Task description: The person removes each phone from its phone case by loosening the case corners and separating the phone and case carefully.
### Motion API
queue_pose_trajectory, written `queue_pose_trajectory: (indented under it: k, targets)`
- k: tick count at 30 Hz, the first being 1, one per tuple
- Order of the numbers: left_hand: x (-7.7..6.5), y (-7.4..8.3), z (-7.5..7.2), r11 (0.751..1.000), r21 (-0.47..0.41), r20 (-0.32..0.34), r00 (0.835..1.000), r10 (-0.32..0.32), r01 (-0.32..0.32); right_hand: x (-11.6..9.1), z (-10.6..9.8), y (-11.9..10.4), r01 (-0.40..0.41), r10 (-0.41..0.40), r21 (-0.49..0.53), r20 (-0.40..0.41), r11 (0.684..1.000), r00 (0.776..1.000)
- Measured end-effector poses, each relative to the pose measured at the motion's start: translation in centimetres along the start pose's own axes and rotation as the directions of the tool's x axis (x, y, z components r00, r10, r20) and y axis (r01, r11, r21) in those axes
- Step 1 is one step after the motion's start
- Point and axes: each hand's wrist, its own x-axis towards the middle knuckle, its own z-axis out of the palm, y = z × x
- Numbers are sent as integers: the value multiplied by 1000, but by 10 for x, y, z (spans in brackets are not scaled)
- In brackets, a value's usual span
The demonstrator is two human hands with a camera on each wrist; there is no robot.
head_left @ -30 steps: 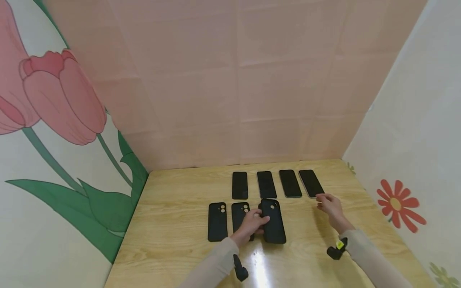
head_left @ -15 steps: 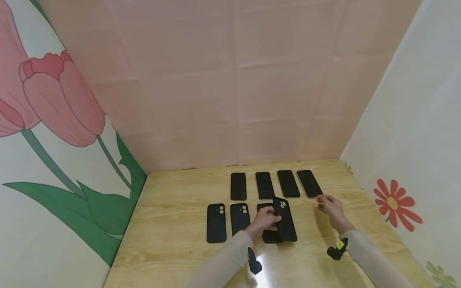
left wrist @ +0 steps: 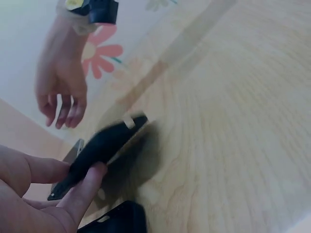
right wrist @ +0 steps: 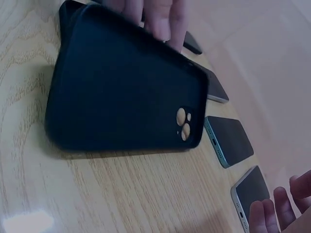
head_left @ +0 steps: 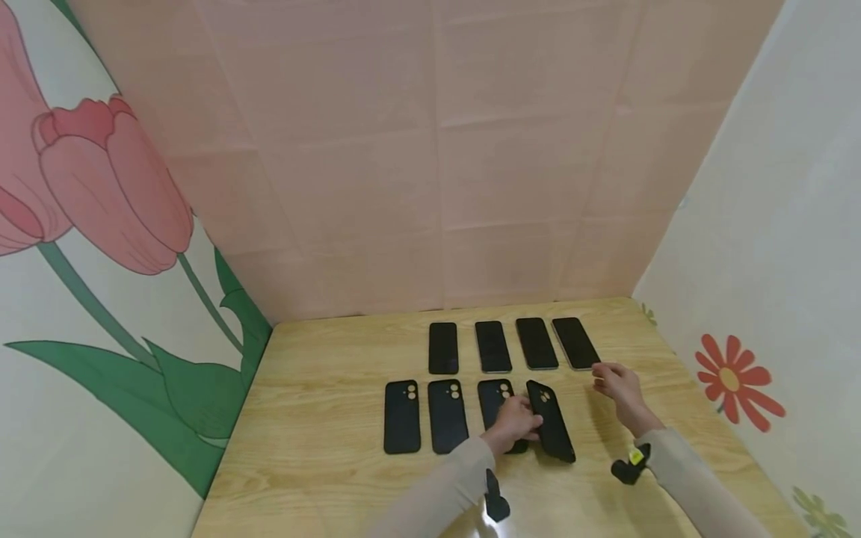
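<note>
My left hand (head_left: 514,424) pinches a black phone case (head_left: 553,426) by its left long edge, thumb and fingers on either side. The case leans at a tilt, its far side close over the table. In the right wrist view the hollow inside of the held case (right wrist: 121,87) shows, with the camera cutouts at one corner. Partly behind my left wrist lies another black case (head_left: 494,396). My right hand (head_left: 619,390) hovers near the lower end of the rightmost phone (head_left: 575,342), fingers loosely curled around nothing.
Two more black cases, one far left (head_left: 402,417) and one beside it (head_left: 447,417), lie in the front row. Behind them is a row of dark-screened phones (head_left: 493,347). The wooden table (head_left: 323,418) meets a pink back wall and decorated side walls.
My left hand has carried the phone case rightward, off the third case in the front row and down toward the table on its right. My right hand has stayed nearly still.
</note>
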Motion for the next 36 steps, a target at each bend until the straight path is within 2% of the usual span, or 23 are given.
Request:
queue_pose_trajectory:
  k: [5,11,16,20,27,36]
  targets:
    - [0,-1,6,1000,16,-40,999,1,0,-1,0,-1,2,-2,27,7,1000,1000]
    - [-3,-1,8,999,-21,-8,1000,-29,29,0,2,1,1,0,51,-5,999,1000]
    - [-4,-3,10,999,46,12,1000,-28,28,-2,4,0,-7,7,45,-3,999,1000]
    - [-6,-3,11,998,60,48,998,-36,33,-4,3,0,-7,7,44,1,999,1000]
    - [-7,0,9,994,111,24,999,-21,18,1,10,-1,-7,7,37,6,999,1000]
    - [-12,4,5,990,131,63,996,-63,55,2,13,1,-13,13,7,-2,1000,1000]
